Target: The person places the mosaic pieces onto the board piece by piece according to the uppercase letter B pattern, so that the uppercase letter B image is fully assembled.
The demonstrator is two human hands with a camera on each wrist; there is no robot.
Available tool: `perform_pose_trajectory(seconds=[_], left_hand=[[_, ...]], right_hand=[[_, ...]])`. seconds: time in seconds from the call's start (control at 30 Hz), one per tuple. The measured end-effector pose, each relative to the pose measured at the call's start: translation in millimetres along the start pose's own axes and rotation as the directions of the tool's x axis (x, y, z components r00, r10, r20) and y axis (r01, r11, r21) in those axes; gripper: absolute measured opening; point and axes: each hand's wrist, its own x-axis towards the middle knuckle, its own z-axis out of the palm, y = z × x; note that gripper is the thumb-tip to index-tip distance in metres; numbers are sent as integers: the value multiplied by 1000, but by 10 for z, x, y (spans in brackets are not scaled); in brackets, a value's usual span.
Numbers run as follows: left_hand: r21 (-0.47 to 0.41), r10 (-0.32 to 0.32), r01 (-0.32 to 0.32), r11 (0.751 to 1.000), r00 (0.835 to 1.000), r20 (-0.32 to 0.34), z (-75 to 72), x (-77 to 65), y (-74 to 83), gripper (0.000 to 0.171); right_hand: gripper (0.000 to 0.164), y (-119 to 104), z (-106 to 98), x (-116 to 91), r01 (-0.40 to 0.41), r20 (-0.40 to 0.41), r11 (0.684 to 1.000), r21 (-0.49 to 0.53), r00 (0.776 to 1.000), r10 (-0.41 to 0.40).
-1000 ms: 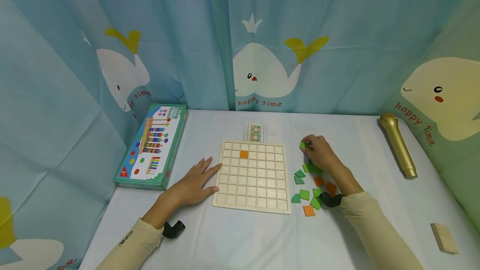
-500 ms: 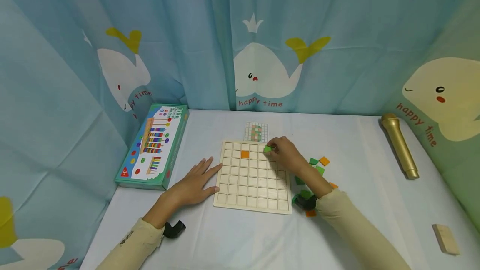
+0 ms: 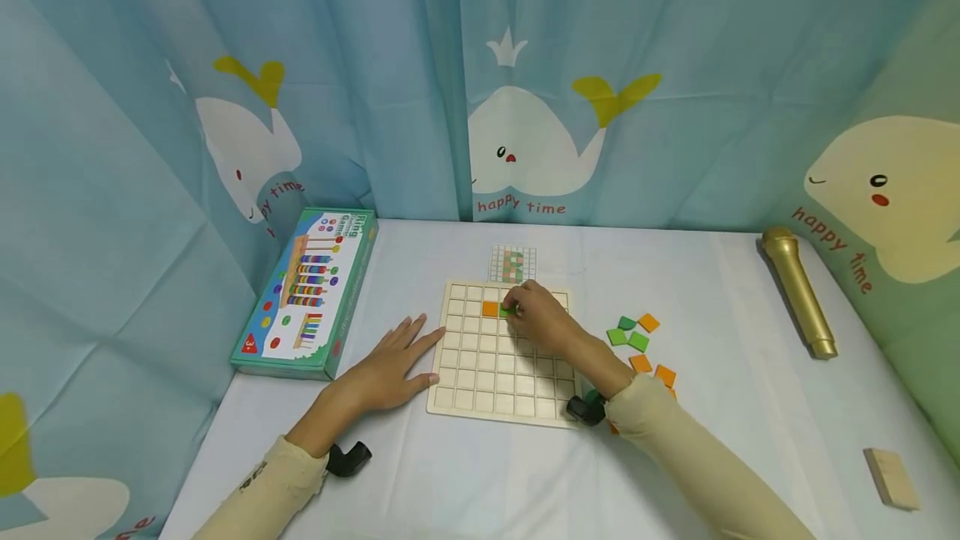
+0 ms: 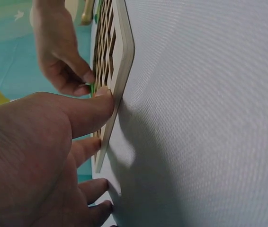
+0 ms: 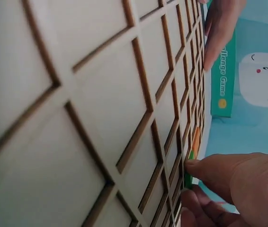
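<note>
A wooden grid board [image 3: 495, 365] lies flat on the white table. One orange square tile [image 3: 490, 308] sits in a cell of its second row. My right hand [image 3: 543, 319] pinches a green tile [image 3: 506, 311] at the cell just right of that orange tile; the right wrist view shows thumb and fingers on the green tile [image 5: 189, 170]. With fingers spread, my left hand [image 3: 386, 365] rests at the board's left edge, its thumb and forefinger touching the rim, as the left wrist view also shows of the left hand [image 4: 44, 142].
Several loose green and orange tiles, such as an orange tile [image 3: 664, 375], lie right of the board, partly behind the right forearm. A printed pattern card [image 3: 513, 263] lies behind the board. A game box [image 3: 307, 294] is at left; a gold microphone [image 3: 798, 294] and wooden block [image 3: 891, 479] at right.
My right hand has carried the green tile leftward from above the loose tiles, over the board, to the cell beside the orange tile. My left hand has stayed in place.
</note>
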Motion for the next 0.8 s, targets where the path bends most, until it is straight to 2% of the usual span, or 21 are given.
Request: perform_pose_trajectory(seconds=[0.23,0.4,0.57,0.67,0.73,0.8], left_hand=[[-6,3,-3,1000,1000,-1,-9,-9,16,70],[-7,-2,2,1000,1000,4,-15,-13,26,70],[-6,-4,4,1000,1000,3,-23,-20,33,70],[-7,-3,3,1000,1000,4,-23,-18,34,70],[-4,-6,6,1000,1000,7,-24,-19,34,70],[-10,-4,4,1000,1000,2,-22,-21,35,70]], right_hand=[[11,6,22,-25,31,-27,997,-70,999,-33],[15,15,-65,-106,7,-31,998,-56,999,-9],[17,176,-318,-254,-88,-38,994,-65,996,85],[21,331,-511,-375,-174,-52,981,-90,984,170],[25,421,-641,-474,-248,-49,963,-101,969,244],[31,506,-746,-574,-332,-42,935,-123,943,329]])
